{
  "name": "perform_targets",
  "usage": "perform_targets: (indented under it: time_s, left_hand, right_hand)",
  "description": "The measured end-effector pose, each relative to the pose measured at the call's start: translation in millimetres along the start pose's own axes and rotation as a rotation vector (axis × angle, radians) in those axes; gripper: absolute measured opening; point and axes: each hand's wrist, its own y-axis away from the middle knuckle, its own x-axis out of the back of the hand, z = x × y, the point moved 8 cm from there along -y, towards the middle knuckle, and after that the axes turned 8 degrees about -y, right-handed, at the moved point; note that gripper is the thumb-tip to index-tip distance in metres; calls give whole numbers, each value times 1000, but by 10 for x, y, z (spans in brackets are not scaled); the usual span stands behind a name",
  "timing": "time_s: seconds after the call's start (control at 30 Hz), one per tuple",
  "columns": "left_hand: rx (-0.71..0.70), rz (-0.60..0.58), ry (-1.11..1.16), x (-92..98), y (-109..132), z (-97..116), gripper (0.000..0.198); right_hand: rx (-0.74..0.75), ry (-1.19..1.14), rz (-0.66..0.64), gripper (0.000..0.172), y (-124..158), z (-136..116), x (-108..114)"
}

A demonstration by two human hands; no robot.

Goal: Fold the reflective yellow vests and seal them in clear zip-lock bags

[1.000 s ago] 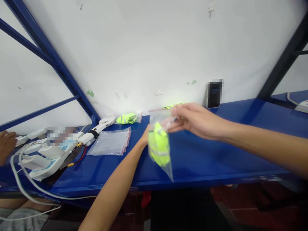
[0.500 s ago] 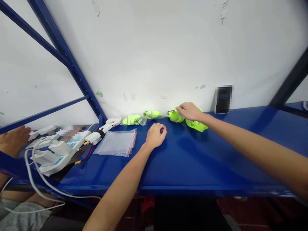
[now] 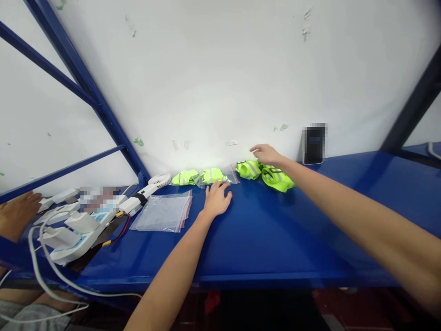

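Note:
My left hand [image 3: 217,199] rests near the back of the blue shelf with its fingers spread. Its fingertips are at the front edge of a clear zip bag that holds a folded neon-yellow reflective vest [image 3: 211,175]. Another bagged vest [image 3: 185,177] lies just left of that one. My right hand [image 3: 267,155] hovers open above two rolled neon-yellow vests, one [image 3: 248,169] below its fingers and one [image 3: 277,179] under the wrist; neither is visibly bagged. Flat clear zip bags [image 3: 160,212] with red seals lie in a stack left of my left hand.
A white handheld fan [image 3: 159,179] lies by the rack post. A power strip [image 3: 74,246] with plugs and white cables crowds the left end, beside another person's hand [image 3: 20,214]. A dark-screened device [image 3: 314,146] leans against the wall on the right.
My left hand has uncurled and its fingers are now spread. My right hand has risen off the rolled vests. The second bagged vest sits nearer my left hand, and the view has shifted slightly.

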Motion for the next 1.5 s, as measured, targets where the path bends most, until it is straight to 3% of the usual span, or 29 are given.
perform_targets:
  time_s: [0.07,0.17,0.37,0.47,0.53,0.63,0.7,0.9,1.0,1.17,1.33,1.5]
  left_hand:
    - [42,4,-12,-10,-7,-30,35]
    - [85,46,6,26,-35,-80,34]
    - [137,347,296,327,-42,-229,28]
    - [-6,343,378,393,-14,-80,22]
    - [-168,261,378,380,18,120,21]
    - [-357,87,375,295,80,368,25]
    - [-396,21,388,256,103,428,29]
    - [-341,-29,437,212,91,391,31]
    - [-317,-35,454,200,89,383,31]
    - [-226,-76,576,177,84,331,38]
    - [-208,-135,735,188,111,331,46]
    - [-279,-174,761,204,161,440,60]
  right_hand:
    - [60,60,-79,49,-70,-37,-90]
    - [109,105,-300,59,-45,-95,-360]
    - [202,221,-579,57,367,-419,-689]
    - [292,333,-646,62,731,-609,-696]
    - [344,336,-684,51,969,-685,-661]
    - [405,176,-635,39,1168,-733,-526]
    - [423,64,-597,41,1223,-691,-464]
    - [538,-53,-434,57,1381,-568,-479]
    - [564,-118,-435,62,1479,-544,-550]
    - [585,-177,-308,53,1458,-485,-573]
    - [435,-302,-144,52,1301,-293,-544]
    - [309,-470,-88,44,1253,-201,-539]
